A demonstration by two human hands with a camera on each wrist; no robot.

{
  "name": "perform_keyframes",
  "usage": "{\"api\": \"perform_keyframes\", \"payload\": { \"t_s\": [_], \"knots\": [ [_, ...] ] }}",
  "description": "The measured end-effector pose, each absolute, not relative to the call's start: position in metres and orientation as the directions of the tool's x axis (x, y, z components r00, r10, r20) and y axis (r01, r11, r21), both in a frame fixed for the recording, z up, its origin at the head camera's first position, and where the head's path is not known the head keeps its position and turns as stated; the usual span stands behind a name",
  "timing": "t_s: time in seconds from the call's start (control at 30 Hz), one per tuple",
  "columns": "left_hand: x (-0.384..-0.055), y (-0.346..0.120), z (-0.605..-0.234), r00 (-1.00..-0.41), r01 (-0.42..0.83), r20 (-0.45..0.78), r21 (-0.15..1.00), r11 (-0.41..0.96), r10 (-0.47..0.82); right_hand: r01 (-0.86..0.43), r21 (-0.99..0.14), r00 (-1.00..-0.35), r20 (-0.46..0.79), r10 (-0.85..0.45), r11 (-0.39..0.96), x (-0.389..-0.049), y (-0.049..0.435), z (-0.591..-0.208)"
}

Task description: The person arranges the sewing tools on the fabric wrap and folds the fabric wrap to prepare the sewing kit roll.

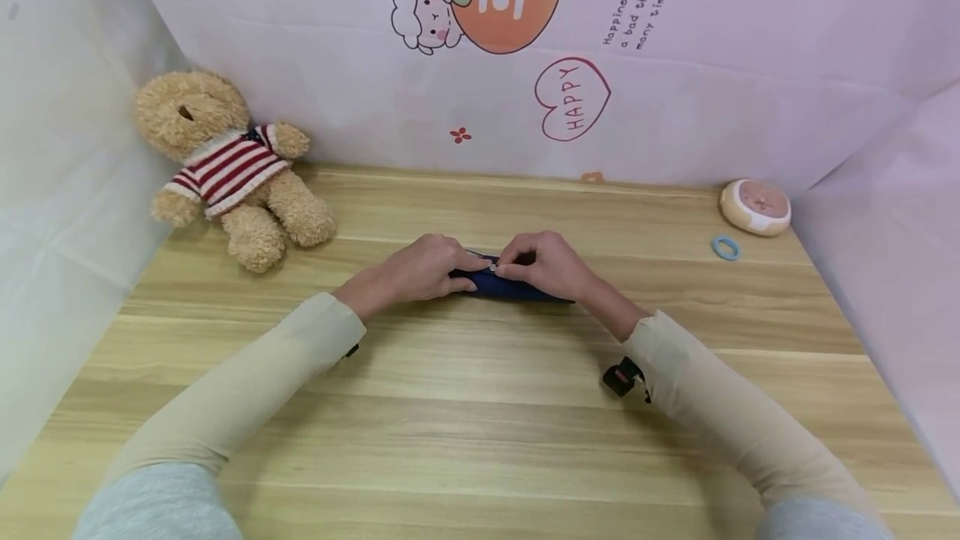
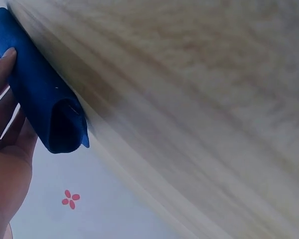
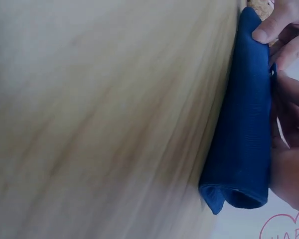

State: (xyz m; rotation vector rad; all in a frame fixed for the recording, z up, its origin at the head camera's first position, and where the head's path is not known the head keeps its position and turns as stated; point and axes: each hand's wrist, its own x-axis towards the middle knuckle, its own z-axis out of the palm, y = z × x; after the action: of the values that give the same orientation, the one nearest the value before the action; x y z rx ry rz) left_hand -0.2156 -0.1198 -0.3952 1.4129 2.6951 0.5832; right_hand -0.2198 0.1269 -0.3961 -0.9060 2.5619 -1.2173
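Left hand [image 1: 423, 269] and right hand [image 1: 543, 263], fingers curled, both pinch the dark blue fabric pouch [image 1: 501, 285] lying mid-way across the light wooden table [image 1: 480, 407]. Farther back: tan teddy bear in striped sweater [image 1: 228, 165] at left, blue ring [image 1: 725, 247] and round pink-white case [image 1: 755, 207] at right.

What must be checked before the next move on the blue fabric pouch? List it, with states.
1. Left hand grips the long blue fabric pouch: ok.
2. Right hand pinches at the pouch's top edge: ok.
3. Pouch rests on the wooden table: ok.
4. Zipper open or closed: cannot tell.
5. Brown teddy bear and blue ring lie apart from the hands: ok.
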Motion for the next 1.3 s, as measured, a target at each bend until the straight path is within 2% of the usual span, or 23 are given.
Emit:
{"api": "perform_keyframes", "payload": {
  "t_s": [0.2,0.47,0.93,1.3],
  "knots": [
    [-0.215,-0.115,-0.392,-0.675,0.672,0.069,0.469,0.573,0.735,-0.334,-0.78,-0.852,0.009,-0.524,0.529,-0.22,0.123,-0.395],
    [-0.217,-0.107,-0.393,-0.765,0.554,0.096,0.602,0.575,0.637,-0.312,-0.771,-0.853,-0.029,-0.521,0.555,-0.221,0.12,-0.392],
    [-0.216,-0.099,-0.392,-0.85,0.39,0.022,0.698,0.601,0.526,-0.357,-0.708,-0.833,-0.053,-0.55,0.609,-0.222,0.117,-0.386],
    [-0.217,-0.096,-0.391,-0.868,0.32,-0.037,0.722,0.613,0.496,-0.3,-0.731,-0.833,-0.113,-0.542,0.613,-0.225,0.118,-0.388]
  ]
}}
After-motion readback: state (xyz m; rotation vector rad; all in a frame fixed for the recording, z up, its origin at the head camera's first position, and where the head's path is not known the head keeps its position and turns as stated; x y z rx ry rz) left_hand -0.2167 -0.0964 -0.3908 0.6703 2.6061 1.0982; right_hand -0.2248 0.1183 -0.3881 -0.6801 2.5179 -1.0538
